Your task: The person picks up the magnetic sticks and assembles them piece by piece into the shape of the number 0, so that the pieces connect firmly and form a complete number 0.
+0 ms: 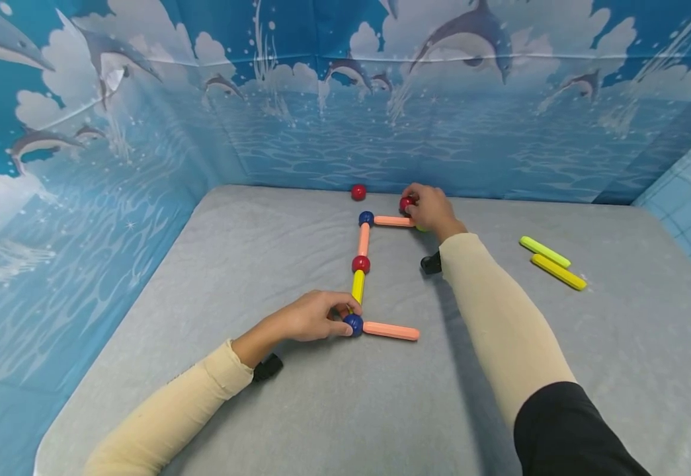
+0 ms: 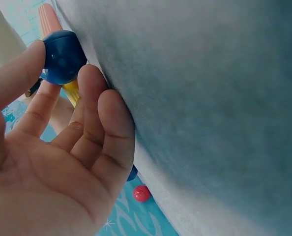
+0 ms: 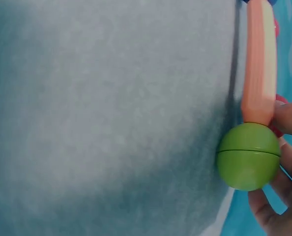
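Note:
My left hand [image 1: 315,316] pinches a blue ball [image 1: 354,324] between thumb and fingers, as the left wrist view also shows. From that ball an orange stick [image 1: 391,330] points right and a yellow stick [image 1: 358,287] runs up to a red ball [image 1: 361,264]. Above it, another orange stick [image 1: 364,239] reaches a second blue ball [image 1: 366,218]. A further orange stick [image 1: 395,221] leads right to a green ball [image 3: 248,162], mostly hidden in the head view. Just behind this ball, my right hand [image 1: 434,210] grips a red ball [image 1: 405,203].
A loose red ball [image 1: 358,192] lies near the back edge of the grey-covered table [image 1: 250,264]. Off to the right lie a lime stick [image 1: 545,251] and a yellow stick [image 1: 559,272]. A dolphin-print curtain [image 1: 321,132] borders the back and left.

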Demonstrator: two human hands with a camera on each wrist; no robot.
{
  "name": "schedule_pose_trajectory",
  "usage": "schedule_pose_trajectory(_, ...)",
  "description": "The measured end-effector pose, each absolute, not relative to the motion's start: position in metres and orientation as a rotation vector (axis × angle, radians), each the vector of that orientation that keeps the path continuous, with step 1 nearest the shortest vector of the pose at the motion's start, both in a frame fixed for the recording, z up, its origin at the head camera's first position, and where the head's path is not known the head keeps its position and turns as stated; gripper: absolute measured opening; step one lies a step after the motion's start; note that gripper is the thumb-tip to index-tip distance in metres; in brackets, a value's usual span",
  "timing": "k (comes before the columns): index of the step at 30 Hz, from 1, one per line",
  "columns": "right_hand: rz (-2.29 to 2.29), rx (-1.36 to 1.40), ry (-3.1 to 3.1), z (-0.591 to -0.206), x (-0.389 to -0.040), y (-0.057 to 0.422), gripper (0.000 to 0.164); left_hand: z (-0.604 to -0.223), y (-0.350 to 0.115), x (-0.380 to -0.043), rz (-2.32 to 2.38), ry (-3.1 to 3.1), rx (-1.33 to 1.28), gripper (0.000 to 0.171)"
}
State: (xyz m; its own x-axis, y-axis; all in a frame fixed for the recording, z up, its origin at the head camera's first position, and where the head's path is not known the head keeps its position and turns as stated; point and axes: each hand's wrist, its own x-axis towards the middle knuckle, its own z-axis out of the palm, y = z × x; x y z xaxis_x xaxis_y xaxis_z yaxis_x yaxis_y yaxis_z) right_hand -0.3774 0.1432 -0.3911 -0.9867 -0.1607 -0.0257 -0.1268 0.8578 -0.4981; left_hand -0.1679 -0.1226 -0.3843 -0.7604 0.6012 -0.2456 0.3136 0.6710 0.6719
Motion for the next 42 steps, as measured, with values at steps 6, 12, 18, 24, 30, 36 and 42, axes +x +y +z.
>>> schedule_pose_trajectory(6, -0.772, -0.277, 3.036, -0.378, -0.367, 0.146, 0.033, -0.385, -0.121, -0.167, 0.850, 2.441, 0.693, 0.028)
schedule_pose_trajectory(12, -0.621, -0.502, 3.144, -0.363, -0.346, 0.160, 0.030, -0.388, -0.119, -0.166, 0.839, 2.439, 0.689, 0.029)
schedule_pose_trajectory(18, -0.539, -0.802, 3.163, -0.351, -0.320, 0.178, 0.026, -0.388, -0.120, -0.164, 0.834, 2.447, 0.670, 0.028)
schedule_pose_trajectory(24, -0.510, -0.921, 3.090, -0.349, -0.287, 0.201, 0.028, -0.388, -0.123, -0.164, 0.838, 2.452, 0.664, 0.028)
schedule_pose_trajectory(30, -0.555, -0.932, 3.035, -0.359, -0.253, 0.222, 0.039, -0.387, -0.124, -0.164, 0.854, 2.451, 0.686, 0.027)
schedule_pose_trajectory(36, -0.596, -0.934, 2.954, -0.373, -0.221, 0.237, 0.038, -0.388, -0.122, -0.164, 0.847, 2.453, 0.699, 0.026)
schedule_pose_trajectory(42, -0.651, -0.895, 2.935, -0.379, -0.199, 0.243, 0.036, -0.388, -0.121, -0.165, 0.848, 2.459, 0.693, 0.027)
